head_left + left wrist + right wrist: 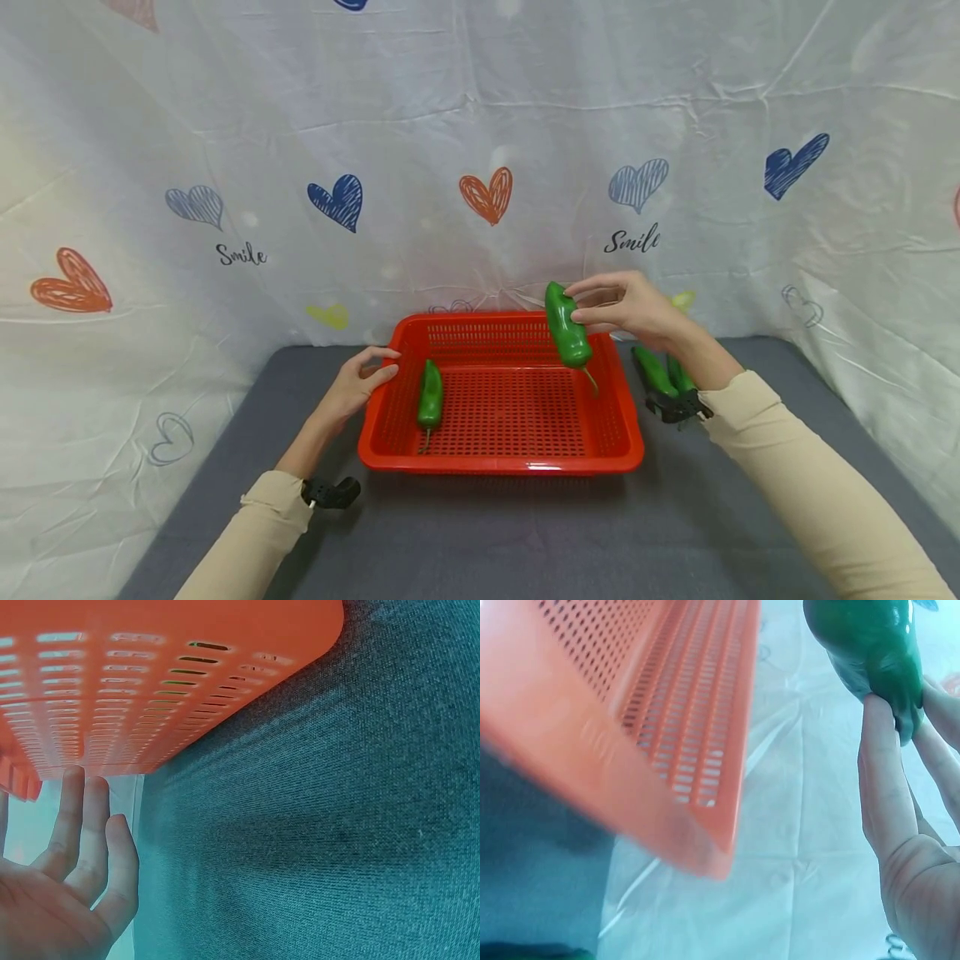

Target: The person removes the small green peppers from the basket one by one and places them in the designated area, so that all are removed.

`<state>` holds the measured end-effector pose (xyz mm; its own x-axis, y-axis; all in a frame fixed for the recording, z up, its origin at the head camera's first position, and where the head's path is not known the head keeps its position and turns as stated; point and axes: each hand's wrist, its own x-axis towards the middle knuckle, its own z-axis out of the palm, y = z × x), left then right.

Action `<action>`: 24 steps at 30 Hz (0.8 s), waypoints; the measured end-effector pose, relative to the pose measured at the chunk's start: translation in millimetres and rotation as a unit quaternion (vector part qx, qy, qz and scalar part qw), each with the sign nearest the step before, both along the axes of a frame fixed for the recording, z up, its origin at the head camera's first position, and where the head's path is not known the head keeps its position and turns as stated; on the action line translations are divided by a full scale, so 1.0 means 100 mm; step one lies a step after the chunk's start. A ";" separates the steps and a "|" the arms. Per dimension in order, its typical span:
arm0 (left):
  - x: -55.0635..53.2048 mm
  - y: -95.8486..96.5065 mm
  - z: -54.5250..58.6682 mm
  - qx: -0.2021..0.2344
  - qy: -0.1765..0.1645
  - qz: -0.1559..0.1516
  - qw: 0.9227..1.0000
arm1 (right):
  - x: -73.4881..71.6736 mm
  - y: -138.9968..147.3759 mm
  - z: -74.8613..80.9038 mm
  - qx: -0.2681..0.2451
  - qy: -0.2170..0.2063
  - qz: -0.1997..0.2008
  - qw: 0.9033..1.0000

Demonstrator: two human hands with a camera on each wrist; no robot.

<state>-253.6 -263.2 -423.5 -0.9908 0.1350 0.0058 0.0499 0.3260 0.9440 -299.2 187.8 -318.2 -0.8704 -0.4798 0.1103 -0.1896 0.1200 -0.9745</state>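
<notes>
My right hand (618, 308) holds a shiny green chili pepper (567, 329) between thumb and fingers, above the back right part of a red plastic basket (495, 465). The pepper's stem hangs downward in the head view. Seen from the right wrist, the fingertips (879, 712) grip the pepper's narrower end. My left hand (358, 383) grips the basket's left rim, and in the left wrist view several fingers reach up along its slotted outer wall (112, 690). Another green pepper (430, 396) lies inside the basket on the left, stem toward the front.
Several more green peppers (654, 371) lie on the dark grey tabletop (480, 542) right of the basket, partly hidden behind the right wrist. A white curtain (420, 275) printed with hearts hangs just behind the table.
</notes>
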 end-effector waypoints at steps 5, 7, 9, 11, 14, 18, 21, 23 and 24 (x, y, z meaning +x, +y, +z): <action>0.01 0.00 0.00 0.001 0.001 0.000 1.000 | 0.01 0.13 -0.04 0.002 0.007 -0.004 1.000; 0.01 0.00 0.00 0.000 0.002 -0.001 1.000 | 0.02 0.19 -0.05 0.006 0.010 -0.007 1.000; 0.01 0.00 0.00 -0.002 0.002 -0.001 1.000 | 0.02 0.25 -0.06 0.014 0.015 -0.014 1.000; 0.01 0.00 0.00 -0.003 0.001 -0.001 1.000 | 0.03 0.32 -0.07 0.024 0.021 -0.024 0.999; 0.01 -0.01 -0.01 -0.004 0.000 -0.001 1.000 | 0.05 0.41 -0.08 0.031 0.024 -0.044 0.998; 0.00 -0.02 -0.01 0.000 -0.002 -0.002 1.000 | 0.07 0.53 -0.11 0.030 0.023 -0.063 0.997; -0.01 -0.02 -0.02 0.005 0.000 -0.006 1.000 | 0.08 0.65 -0.13 0.034 0.028 -0.067 0.997; -0.02 -0.02 -0.02 0.008 0.001 -0.009 1.000 | 0.09 0.72 -0.15 0.040 0.031 -0.070 0.996; -0.02 -0.02 -0.01 0.009 0.001 -0.010 1.000 | 0.09 0.75 -0.16 0.039 0.030 -0.073 0.996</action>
<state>-255.5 -265.1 -424.9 -0.9880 0.1543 0.0109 0.0586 0.3080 0.9496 -290.1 263.3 -334.2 -0.9243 -0.3587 0.1307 -0.2219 0.2262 -0.9485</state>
